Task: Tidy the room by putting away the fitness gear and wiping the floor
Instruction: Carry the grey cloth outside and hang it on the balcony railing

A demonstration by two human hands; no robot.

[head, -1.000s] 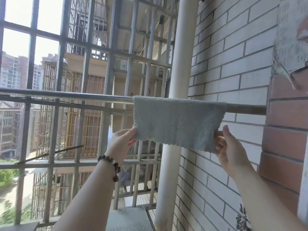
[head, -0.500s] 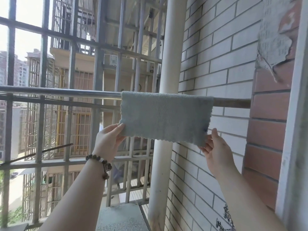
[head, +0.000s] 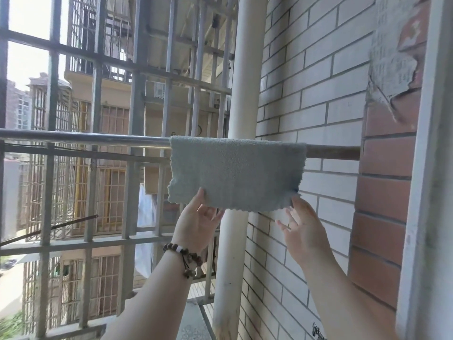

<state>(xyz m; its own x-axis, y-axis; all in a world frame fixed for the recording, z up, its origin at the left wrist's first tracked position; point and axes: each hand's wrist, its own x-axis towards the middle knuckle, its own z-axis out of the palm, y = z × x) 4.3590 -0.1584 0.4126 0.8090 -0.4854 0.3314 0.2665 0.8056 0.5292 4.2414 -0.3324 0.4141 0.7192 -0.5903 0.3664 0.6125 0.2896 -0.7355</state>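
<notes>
Hanging folded over the metal rail (head: 85, 139), the grey cloth (head: 236, 173) sits right in front of the white pipe (head: 241, 69). Your left hand (head: 197, 223) pinches the cloth's lower edge with its thumb in front; your right hand (head: 302, 228) is open, fingers spread, fingertips at the lower right corner.

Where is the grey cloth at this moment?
The grey cloth hangs over the metal rail, centre of the head view, before the white pipe, near the brick wall.
</notes>
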